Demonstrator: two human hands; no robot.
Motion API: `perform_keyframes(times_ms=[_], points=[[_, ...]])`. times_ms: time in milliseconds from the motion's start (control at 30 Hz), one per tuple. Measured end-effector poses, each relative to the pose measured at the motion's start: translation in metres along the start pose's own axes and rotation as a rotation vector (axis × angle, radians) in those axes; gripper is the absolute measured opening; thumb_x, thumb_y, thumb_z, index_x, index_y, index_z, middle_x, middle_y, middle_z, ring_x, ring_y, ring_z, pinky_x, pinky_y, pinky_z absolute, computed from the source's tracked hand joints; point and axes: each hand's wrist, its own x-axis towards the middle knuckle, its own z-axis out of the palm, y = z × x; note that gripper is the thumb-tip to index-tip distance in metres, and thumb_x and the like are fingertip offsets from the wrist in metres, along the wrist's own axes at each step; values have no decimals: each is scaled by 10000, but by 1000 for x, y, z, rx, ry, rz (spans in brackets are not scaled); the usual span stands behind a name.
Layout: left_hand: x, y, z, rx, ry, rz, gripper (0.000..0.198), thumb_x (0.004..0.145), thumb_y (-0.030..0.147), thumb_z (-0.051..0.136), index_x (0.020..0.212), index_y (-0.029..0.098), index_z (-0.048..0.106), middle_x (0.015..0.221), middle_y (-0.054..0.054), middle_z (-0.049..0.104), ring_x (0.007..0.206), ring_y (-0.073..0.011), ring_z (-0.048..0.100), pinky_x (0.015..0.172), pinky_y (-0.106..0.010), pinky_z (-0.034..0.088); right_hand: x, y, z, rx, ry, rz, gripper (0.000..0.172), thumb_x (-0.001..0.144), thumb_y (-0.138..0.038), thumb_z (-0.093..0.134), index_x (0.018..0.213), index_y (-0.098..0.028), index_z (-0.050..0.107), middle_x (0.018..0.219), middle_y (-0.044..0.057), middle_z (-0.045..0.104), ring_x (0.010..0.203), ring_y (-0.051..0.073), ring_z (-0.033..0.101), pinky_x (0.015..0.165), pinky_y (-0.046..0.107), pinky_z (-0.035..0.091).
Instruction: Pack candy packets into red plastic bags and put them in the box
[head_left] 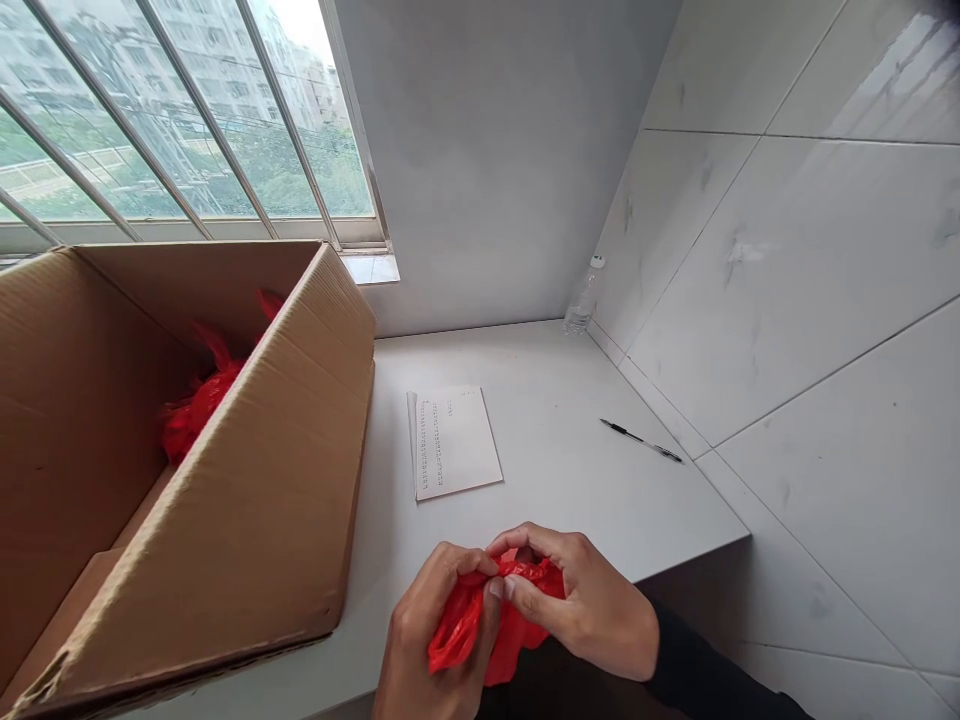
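Note:
A crumpled red plastic bag [510, 640] is gathered between my two hands, over the front edge of the white table [555, 400]. My left hand [442, 620] pinches its left side, with the thumb and index finger close to the other hand's. On the right, my right hand [570, 590] grips the bag's upper part between thumb and fingers. The fingertips of both hands nearly meet at the bunched plastic. Whether anything is inside the bag cannot be seen.
At the left stands an open cardboard box [300, 450] holding red plastic bags [202, 400]. A sheet of paper [465, 440] with printed columns lies mid-table. Toward the right is a black pen [641, 440]. A clear bottle [583, 300] stands in the back corner by the tiled wall [810, 300].

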Motion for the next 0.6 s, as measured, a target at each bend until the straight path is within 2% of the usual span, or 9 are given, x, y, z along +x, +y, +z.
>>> perform_keyframes(times_ms=[67, 200, 367, 467, 600], points=[[0, -2, 1, 16, 25, 85, 98, 952, 243, 606, 942, 270, 699, 856, -8, 651, 750, -160, 623, 678, -256, 475, -1, 1, 0, -13, 8, 17, 287, 940, -301, 603, 1203, -224, 688, 895, 6, 712, 783, 158, 628, 740, 289, 500], [0, -12, 3, 59, 80, 237, 254, 928, 125, 565, 1051, 298, 704, 943, -24, 661, 819, -172, 642, 667, -246, 502, -3, 4, 0, 13, -2, 58, 379, 951, -389, 605, 1291, -225, 641, 886, 8, 689, 800, 165, 628, 779, 305, 508], [-5, -25, 3, 200, 145, 324, 431, 892, -15, 488, 1103, 305, 685, 1011, -33, 635, 868, -153, 648, 734, -228, 500, -2, 9, 2, 87, -38, 50, 479, 1014, -525, 476, 1376, -232, 588, 787, -11, 637, 740, 156, 600, 756, 305, 492], [-10, -27, 7, 229, 169, 373, 441, 910, -7, 442, 1107, 294, 697, 1052, -69, 641, 904, -180, 655, 752, -259, 499, 1, 12, 4, 108, -71, 64, 498, 1044, -525, 398, 1427, -240, 539, 719, -32, 587, 673, 142, 547, 703, 294, 465], [-14, -29, 12, 242, 230, 414, 359, 948, 92, 497, 1124, 306, 725, 1067, -93, 649, 901, -211, 666, 750, -289, 506, 5, 14, 4, 158, -151, 3, 391, 1033, -478, 462, 1223, -207, 670, 852, 6, 651, 777, 152, 584, 759, 302, 467]])
